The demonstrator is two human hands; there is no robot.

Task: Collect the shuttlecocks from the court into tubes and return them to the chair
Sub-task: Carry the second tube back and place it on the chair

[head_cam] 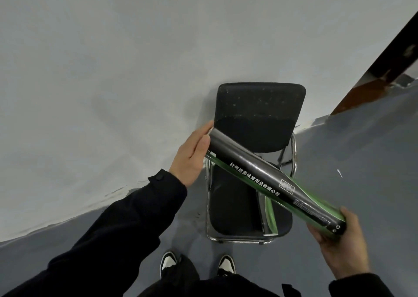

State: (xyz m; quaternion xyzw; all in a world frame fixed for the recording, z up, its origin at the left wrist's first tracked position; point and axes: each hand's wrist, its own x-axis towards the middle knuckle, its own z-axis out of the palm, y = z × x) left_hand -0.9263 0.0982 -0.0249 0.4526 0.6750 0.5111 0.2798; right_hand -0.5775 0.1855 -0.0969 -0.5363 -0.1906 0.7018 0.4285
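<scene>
A black-and-green shuttlecock tube (278, 183) is held slantwise above the black chair (257, 120). The right hand (339, 244) curls its fingers round the near end; the left hand (192, 156) presses flat, fingers straight, against the far end. A second tube (270, 217) lies on the seat.

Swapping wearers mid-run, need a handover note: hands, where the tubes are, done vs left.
Left hand: flat, straight fingers against the far end of the held tube, capping or steadying it.
Right hand: fingers curled round the near end of that tube.
The tube is held slanted in the air above the chair, not set down.
A second tube already lies on the chair seat.
Whether either tube holds shuttlecocks cannot be seen.
A small white item lies on the floor right of the chair; too small to identify.
Left: lay the held tube on the seat, then check that item.
</scene>
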